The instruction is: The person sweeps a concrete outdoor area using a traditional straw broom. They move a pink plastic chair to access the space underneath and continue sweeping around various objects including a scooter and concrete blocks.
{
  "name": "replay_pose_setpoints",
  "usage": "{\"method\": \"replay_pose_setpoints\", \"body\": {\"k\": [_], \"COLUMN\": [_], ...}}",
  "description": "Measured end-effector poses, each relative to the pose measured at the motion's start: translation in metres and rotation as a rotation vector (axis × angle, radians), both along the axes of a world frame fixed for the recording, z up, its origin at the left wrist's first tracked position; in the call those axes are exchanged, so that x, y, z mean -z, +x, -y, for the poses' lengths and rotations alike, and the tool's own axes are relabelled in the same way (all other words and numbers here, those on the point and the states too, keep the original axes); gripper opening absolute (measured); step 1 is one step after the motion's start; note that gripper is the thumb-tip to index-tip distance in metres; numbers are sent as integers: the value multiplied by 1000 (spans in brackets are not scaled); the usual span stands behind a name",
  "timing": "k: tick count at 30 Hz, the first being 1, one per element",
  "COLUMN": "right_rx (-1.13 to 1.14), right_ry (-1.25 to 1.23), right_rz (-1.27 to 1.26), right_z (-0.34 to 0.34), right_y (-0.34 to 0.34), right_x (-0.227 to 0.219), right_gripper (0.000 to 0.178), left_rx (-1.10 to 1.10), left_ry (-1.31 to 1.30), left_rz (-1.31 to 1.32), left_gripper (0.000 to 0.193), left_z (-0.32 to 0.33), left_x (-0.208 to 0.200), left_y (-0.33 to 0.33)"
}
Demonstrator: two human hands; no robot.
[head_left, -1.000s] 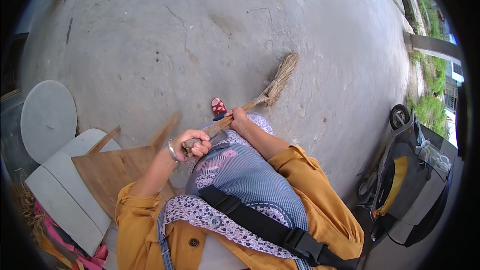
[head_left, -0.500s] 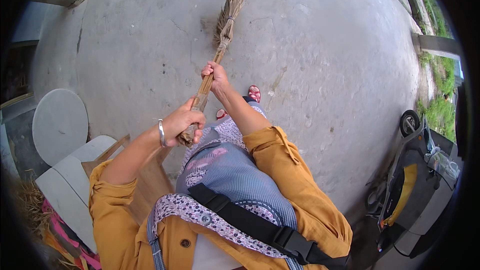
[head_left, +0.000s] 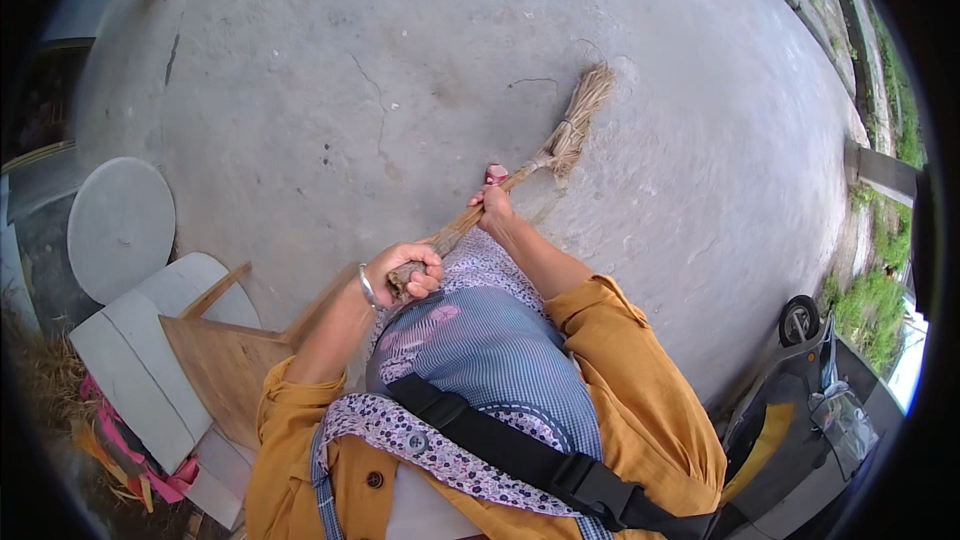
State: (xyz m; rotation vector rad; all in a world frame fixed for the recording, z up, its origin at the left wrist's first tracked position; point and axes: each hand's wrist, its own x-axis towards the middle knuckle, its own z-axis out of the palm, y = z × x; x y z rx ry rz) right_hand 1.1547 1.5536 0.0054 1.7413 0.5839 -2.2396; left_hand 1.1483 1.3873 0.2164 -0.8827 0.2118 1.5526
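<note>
A straw broom (head_left: 582,118) slants across in front of me, its bristle head far and to the right, against the grey concrete floor. My left hand (head_left: 403,268), with a silver bangle at the wrist, is wrapped round the thick butt end of the handle near my waist. Farther up the handle, close below the bound neck of the bristles, my right hand (head_left: 490,205) is closed round it. One red shoe (head_left: 496,174) shows just beyond the right hand; the other foot is hidden.
At the left stand a wooden chair (head_left: 225,370), a pale box-like piece (head_left: 150,340) and a round white board (head_left: 122,230). Dry straw and pink cloth (head_left: 110,430) lie by them. A dark scooter (head_left: 800,440) is parked at the right, near a post (head_left: 880,172) and green plants (head_left: 870,315).
The broom head has swung right and nearer to me, so the broom lies more slanted. Both hands have moved right with it, keeping their hold. The view has shifted slightly.
</note>
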Motion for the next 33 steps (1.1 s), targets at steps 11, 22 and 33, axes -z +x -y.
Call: {"method": "replay_pose_setpoints", "body": {"k": [11,22,33], "right_rx": [140,63,-46], "right_ry": [-589,-87,-33], "right_rz": [-241,-223,39], "right_z": [44,-81,-19], "right_y": [-117,-156,-213], "right_x": [-57,-62,-18], "right_gripper": [13,14,7], "left_rx": [359,115,-5], "left_ry": [-577,-55,-18], "left_rz": [-458,-206,47], "left_gripper": [66,41,10], "left_z": [-53,-82,-29], "left_x": [-114,-48,-28], "left_y": [-79,-121,-205]}}
